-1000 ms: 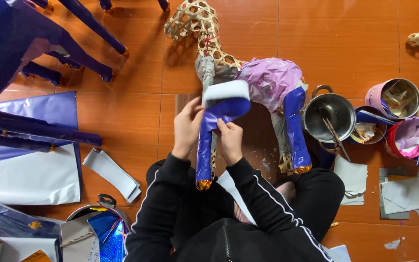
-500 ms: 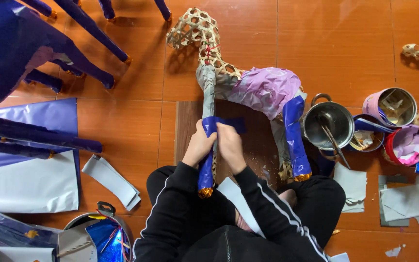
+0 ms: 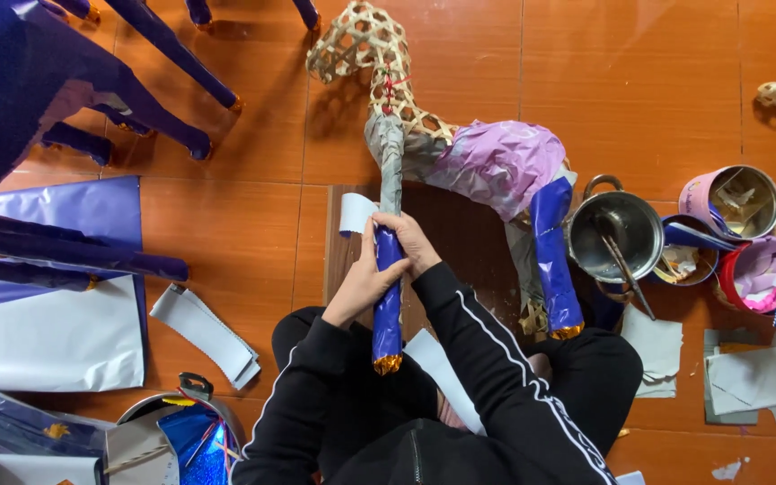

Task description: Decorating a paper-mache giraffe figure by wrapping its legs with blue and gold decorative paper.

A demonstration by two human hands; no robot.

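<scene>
Wrapping around the blue-foil-covered front leg (image 3: 388, 296) of a woven bamboo animal frame (image 3: 388, 99), the left hand (image 3: 361, 278) and right hand (image 3: 406, 242) both clasp it over a dark board (image 3: 469, 242). A steel pot (image 3: 617, 235) stands nearby.

I saw bare floor (image 3: 271, 207) left of the wooden board (image 3: 469, 233), open for a hand to pass. Right was blocked by the steel pot (image 3: 617, 235) and tins (image 3: 734, 202); far left, blue paper legs (image 3: 150, 81) crowded the way.
</scene>
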